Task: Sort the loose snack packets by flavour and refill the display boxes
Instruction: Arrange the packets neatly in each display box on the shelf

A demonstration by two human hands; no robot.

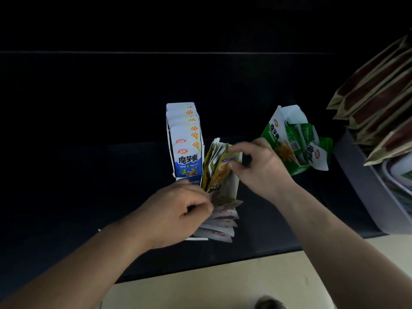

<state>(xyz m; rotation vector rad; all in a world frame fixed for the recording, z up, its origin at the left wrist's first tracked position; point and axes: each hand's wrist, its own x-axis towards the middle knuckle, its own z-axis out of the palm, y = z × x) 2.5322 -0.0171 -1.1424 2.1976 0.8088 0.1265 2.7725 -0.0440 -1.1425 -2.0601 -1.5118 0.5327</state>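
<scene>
An olive-yellow display box (231, 186) stands in the middle of the dark table, with several olive packets (219, 168) upright in it. My right hand (258, 166) pinches the top of the front olive packet. My left hand (176, 210) grips the packets at the box's near left side. A blue display box (186, 148) filled with blue-white packets stands just left of it. To the right, a green display box (287, 139) leans over with green packets (316, 152) spilling out. Several white-backed packets (220, 224) lie fanned below the olive box.
A grey bin (365, 192) at the right edge holds other goods, and brown-and-tan pouches (379, 90) hang above it. The dark table's front edge (223, 262) runs just below my forearms, with pale floor beyond it.
</scene>
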